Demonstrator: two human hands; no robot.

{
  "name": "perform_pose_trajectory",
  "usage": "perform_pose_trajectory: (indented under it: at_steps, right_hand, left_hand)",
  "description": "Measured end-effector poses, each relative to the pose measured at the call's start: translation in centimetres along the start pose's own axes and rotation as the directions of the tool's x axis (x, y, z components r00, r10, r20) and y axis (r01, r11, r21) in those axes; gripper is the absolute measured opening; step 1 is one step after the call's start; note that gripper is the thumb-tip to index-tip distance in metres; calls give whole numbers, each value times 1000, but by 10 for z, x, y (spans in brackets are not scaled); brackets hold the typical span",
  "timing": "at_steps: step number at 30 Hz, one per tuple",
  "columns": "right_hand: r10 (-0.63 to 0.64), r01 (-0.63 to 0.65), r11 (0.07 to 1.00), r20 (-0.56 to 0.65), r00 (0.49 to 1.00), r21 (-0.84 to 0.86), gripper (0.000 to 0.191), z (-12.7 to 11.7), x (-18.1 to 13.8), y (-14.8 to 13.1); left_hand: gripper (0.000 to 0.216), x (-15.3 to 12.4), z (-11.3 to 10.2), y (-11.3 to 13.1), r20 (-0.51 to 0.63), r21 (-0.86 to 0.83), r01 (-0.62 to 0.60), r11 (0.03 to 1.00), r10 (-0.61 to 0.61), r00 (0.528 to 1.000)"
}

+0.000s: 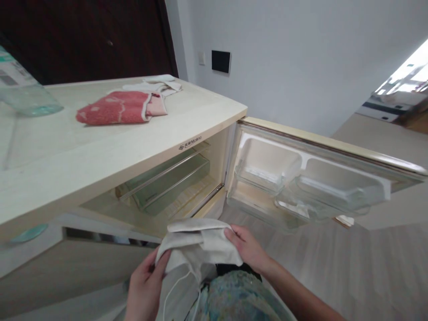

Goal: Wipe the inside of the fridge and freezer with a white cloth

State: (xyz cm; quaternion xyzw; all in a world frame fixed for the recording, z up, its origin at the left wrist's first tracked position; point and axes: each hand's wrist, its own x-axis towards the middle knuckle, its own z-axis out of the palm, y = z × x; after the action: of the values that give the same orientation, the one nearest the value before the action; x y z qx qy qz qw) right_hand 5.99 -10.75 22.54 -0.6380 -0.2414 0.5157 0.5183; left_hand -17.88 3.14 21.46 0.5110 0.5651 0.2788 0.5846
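A white cloth [200, 245], partly folded, is stretched between my two hands in front of the open fridge. My left hand [147, 281] pinches its left end between thumb and fingers. On the right end, my right hand [245, 247] grips the cloth with the thumb on top. Just beyond the cloth is the fridge [214, 171], with a clear drawer [174, 180] inside. Its door [321, 140] is swung out to the right and carries clear plastic shelves [261, 178].
On the fridge top [100, 151] lie a folded red towel [117, 108] and a white cloth [157, 84]. A clear plastic bottle [26, 93] stands at the left. A dark door [87, 40] and a wall with a black panel [220, 61] are behind.
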Motion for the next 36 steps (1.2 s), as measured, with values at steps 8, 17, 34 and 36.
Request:
perform_pose_trajectory:
  at_steps: [8, 17, 34, 36]
  right_hand:
    - [-77, 76, 997, 61, 995, 22, 68, 5, 3, 2]
    - [56, -105, 962, 198, 979, 250, 63, -6, -13, -15]
    - [-101, 100, 993, 10, 995, 66, 60, -32, -7, 10]
    - [-66, 63, 989, 23, 998, 132, 63, -40, -13, 3]
  left_hand:
    - [44, 5, -13, -13, -243, -449, 225, 865, -360, 901]
    - [58, -8, -25, 5, -247, -124, -51, 991, 19, 969]
    - [74, -2, -38, 28, -92, 233, 6, 973, 16, 996]
    - [74, 2, -36, 21, -63, 214, 25, 976, -12, 998]
